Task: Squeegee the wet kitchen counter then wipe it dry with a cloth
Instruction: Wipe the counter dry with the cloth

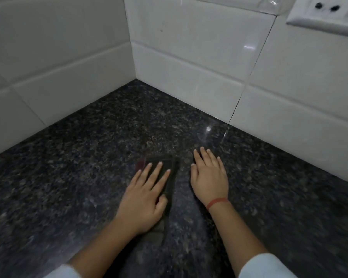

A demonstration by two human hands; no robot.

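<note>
The dark speckled granite counter (68, 177) fills the lower view and shines faintly near the back wall. A dark, flat cloth (172, 169) with a reddish corner lies on it at the centre. My left hand (145, 199) presses flat on this cloth, fingers spread and thumb against its right edge. Just to the right, my right hand (209, 177) lies palm down on the bare stone, fingers straight, holding nothing. No squeegee is in view.
White tiled walls (189, 67) meet in a corner (136, 79) behind the counter. A white wall socket (325, 15) sits at the upper right. A red thread band (217, 202) circles my right wrist.
</note>
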